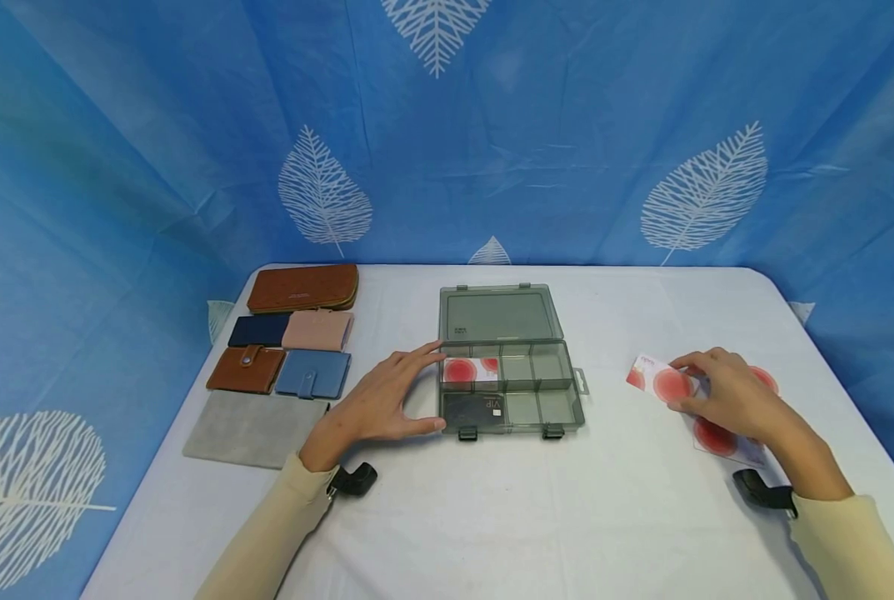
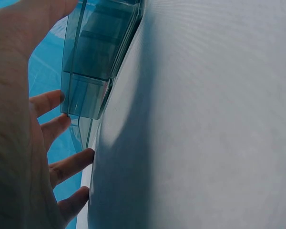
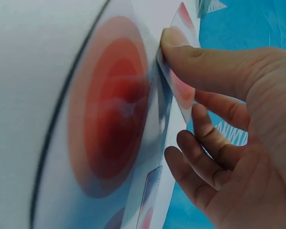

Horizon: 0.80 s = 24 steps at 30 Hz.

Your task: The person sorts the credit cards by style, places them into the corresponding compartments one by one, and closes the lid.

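A grey see-through compartment box [image 1: 559,408] lies open at the table's middle, lid [image 1: 499,315] flat behind it. One left compartment holds a white card with red circles [image 1: 471,371], the one in front a dark card [image 1: 476,410]. My left hand [image 1: 420,390] spans the box's left end, straight fingers and thumb touching it; the left wrist view shows the fingers [image 2: 62,167] beside the box wall [image 2: 97,57]. At the right, my right hand [image 1: 690,385] pinches a red-circle card [image 1: 656,379], thumb on top [image 3: 181,47], fingers curled beneath. More such cards [image 1: 716,437] lie under it.
Several wallets lie at the table's left: a long brown one [image 1: 302,287], navy [image 1: 259,331], pink [image 1: 317,330], small brown [image 1: 246,369], blue [image 1: 313,373], and a flat grey pouch [image 1: 255,427]. White tablecloth [image 1: 604,517] covers the table; blue leaf-print curtain [image 1: 566,150] stands behind.
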Motion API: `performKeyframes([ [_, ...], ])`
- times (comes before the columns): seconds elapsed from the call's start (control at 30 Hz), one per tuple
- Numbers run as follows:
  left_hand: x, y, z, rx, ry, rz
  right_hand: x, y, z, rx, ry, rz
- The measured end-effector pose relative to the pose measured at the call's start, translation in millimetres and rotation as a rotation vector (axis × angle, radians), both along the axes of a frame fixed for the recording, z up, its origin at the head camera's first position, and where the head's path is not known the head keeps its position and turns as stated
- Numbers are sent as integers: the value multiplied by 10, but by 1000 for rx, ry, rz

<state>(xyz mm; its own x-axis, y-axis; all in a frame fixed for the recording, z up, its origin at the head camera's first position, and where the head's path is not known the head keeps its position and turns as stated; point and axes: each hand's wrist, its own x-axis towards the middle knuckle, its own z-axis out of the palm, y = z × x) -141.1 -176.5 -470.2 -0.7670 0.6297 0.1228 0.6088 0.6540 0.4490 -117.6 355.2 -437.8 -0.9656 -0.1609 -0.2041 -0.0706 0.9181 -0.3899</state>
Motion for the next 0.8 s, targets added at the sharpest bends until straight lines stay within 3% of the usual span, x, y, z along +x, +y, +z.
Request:
performKeyframes([
  [0.2,10,5,12,-9,-14,6,78,26,-30,-25,55,15],
  [0.4,13,10,18,-16,-29,14,145,-24,-23,-64,185,9],
  [0.8,10,16,10,-14,-21,19,77,-396,241,-207,297,50],
])
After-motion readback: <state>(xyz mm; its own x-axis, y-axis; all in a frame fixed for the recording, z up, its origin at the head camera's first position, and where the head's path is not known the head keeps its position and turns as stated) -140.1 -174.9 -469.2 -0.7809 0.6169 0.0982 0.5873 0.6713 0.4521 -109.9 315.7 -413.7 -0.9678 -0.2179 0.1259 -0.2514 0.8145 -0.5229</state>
